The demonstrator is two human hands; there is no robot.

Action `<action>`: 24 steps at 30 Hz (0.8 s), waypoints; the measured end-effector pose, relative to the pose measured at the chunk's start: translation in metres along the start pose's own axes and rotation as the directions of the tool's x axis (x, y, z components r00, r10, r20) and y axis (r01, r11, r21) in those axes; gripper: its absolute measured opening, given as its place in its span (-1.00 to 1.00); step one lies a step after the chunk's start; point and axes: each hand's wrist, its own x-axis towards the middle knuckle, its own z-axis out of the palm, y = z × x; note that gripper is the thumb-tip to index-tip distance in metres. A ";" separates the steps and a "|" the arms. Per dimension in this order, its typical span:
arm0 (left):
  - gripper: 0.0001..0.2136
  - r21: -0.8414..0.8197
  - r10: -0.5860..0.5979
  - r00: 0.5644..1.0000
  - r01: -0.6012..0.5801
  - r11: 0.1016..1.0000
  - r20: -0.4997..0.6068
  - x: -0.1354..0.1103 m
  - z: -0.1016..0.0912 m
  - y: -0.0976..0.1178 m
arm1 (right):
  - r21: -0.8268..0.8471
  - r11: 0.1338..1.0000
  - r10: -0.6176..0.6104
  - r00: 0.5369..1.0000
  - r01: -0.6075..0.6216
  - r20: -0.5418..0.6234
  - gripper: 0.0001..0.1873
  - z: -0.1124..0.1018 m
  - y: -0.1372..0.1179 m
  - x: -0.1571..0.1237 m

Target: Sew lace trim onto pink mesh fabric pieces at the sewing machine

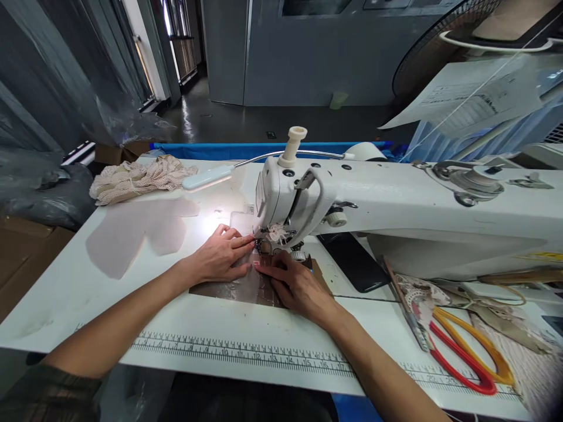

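My left hand (226, 255) lies flat with its fingers stretched on a thin sheer fabric (240, 288), the fingertips beside the presser foot (265, 245) of a white sewing machine (281, 187). My right hand (301, 287) rests on the fabric just right of it, index finger pointing left and thumb apart below. Between the two hands is a small pale label with a red mark (256, 264). A brown sheet shows under the fabric near the right hand. The needle area is partly hidden by the machine head and my fingers.
Sheer cut pieces (132, 234) and a bundle of lace (141, 179) lie at left. A lamp (209, 177) lights the needle area. Right are a black phone (354, 261) and red-and-yellow scissors (466, 351). A printed ruler (237, 350) runs along the front edge.
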 end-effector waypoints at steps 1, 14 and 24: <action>-0.60 -0.007 -0.001 1.000 0.001 1.000 -0.002 0.000 0.000 0.000 | -0.002 1.000 -0.006 1.000 0.006 0.000 -0.60 0.000 0.000 0.000; -0.65 0.034 0.027 0.995 -0.024 0.999 -0.096 -0.002 0.006 0.003 | -0.025 0.998 -0.060 0.997 0.059 -0.049 -0.61 0.001 -0.001 -0.001; -0.84 -0.070 0.188 0.954 -0.209 0.975 -0.232 -0.005 0.009 0.004 | -0.120 0.992 -0.053 0.998 0.051 -0.014 -0.59 0.004 0.000 -0.002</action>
